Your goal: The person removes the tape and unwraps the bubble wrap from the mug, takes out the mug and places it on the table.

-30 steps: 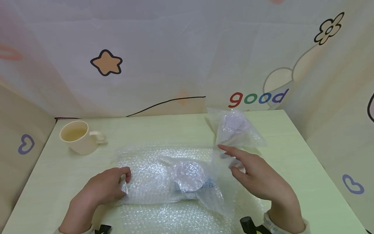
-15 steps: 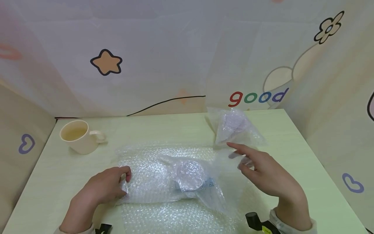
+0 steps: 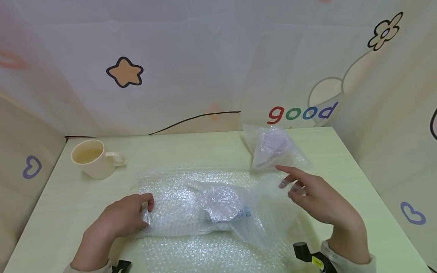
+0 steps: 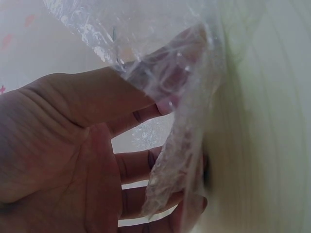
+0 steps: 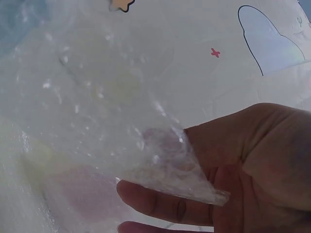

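Observation:
A sheet of bubble wrap (image 3: 167, 197) lies across the middle of the table. Within its folds shows a round, whitish thing (image 3: 223, 204) with blue at its lower edge; the wrap blurs its kind. My left hand (image 3: 124, 216) grips the sheet's left end, and in the left wrist view the wrap's edge (image 4: 175, 165) runs between thumb and fingers. On the other side my right hand (image 3: 314, 195) holds up the right flap. That flap's corner (image 5: 165, 170) passes between thumb and forefinger in the right wrist view.
At the back left stands a cream mug (image 3: 90, 159), handle to the right. Another bubble-wrapped bundle (image 3: 274, 146) sits at the back right, just beyond my right hand. A printed cloth backdrop (image 3: 191, 68) rises along the table's (image 3: 362, 204) back and sides.
My right hand has moved to the right, drawing the flap of bubble wrap outward with it. The left hand has stayed in place.

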A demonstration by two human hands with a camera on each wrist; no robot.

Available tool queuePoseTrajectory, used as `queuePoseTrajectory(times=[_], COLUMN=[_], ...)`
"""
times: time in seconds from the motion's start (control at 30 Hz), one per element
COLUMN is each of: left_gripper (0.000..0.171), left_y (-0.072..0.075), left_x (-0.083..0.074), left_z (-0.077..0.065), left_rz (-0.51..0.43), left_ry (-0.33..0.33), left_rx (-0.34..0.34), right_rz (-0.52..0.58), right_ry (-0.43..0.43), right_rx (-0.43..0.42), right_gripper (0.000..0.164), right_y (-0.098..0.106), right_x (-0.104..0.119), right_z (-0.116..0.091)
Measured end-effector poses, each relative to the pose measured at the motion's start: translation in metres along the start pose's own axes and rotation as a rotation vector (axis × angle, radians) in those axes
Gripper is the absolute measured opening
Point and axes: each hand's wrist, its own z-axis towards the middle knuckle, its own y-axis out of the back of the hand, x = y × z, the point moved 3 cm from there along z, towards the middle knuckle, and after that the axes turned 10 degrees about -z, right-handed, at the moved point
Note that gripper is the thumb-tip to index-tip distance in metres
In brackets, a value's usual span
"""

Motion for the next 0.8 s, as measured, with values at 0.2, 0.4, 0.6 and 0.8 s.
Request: queuePoseTrajectory(times=[0.2, 0.4, 0.6, 0.8], left_gripper=[0.041, 0.041, 0.04, 0.04], left_y=[0.0, 0.0, 0.0, -0.001], left_x=[0.0, -0.001, 0.0, 0.002], left_z=[-0.001, -0.001, -0.001, 0.0], left_rz=[-0.002, -0.001, -0.003, -0.001], left_ry=[-0.002, -0.005, -0.006, 0.002], left_rx=[0.003, 0.005, 0.005, 0.006], right_rz=[0.006, 0.056, 0.103, 0.113], right_ry=[0.0, -0.014, -0.019, -0.064], right_rx=[0.019, 0.066, 0.11, 0.15], right_gripper=[0.064, 0.065, 0.063, 0.063], right_y=[-0.002, -0.006, -0.012, -0.02], right_x=[-0.012, -0.029, -0.043, -0.055], right_z=[0.001, 0.003, 0.006, 0.011])
